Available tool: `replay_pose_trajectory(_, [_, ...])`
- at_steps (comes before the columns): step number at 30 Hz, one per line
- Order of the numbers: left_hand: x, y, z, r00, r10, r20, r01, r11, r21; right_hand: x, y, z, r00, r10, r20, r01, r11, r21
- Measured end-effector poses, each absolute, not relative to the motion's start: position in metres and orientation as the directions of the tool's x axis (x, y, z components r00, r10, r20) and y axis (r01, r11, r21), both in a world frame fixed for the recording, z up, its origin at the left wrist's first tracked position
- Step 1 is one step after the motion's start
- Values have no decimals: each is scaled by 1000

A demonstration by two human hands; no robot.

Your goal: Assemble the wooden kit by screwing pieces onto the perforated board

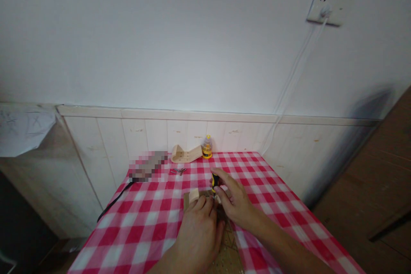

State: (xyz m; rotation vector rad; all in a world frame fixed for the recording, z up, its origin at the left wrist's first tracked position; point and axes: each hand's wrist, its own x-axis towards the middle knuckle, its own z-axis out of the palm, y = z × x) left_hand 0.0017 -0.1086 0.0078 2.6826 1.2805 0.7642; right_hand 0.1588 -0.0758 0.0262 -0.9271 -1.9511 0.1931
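My right hand is closed around the yellow and black handle of a screwdriver, held upright with its tip pointing down. The tip meets the work close to my left fingertips; what it touches is too small to make out. My left hand lies over a pale wooden piece, its fingers bent down and pressing on it. Most of that piece is hidden beneath the fingers. Under both hands is a brown board with marks on its surface.
Behind the hands lie several small metal screws. A curved wooden part with holes and a yellow-based clear bottle-shaped container stand by the wall. A blurred-out object with a black cord lies at left on the checked tablecloth.
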Motion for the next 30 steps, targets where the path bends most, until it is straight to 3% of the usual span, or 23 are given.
replay_pose_trajectory(9, [2,-107,5,524,761,382,725,-634,269,162,-67,21,-178,714,677,502,657,-562])
replay_pose_trajectory(24, [1,-108,7,524,766,372,719,-632,289,163,-70,25,-225,660,717,532,699,-478])
replay_pose_trajectory(30, [1,-108,4,524,771,362,720,-628,294,164,-73,26,-208,718,665,454,673,-585])
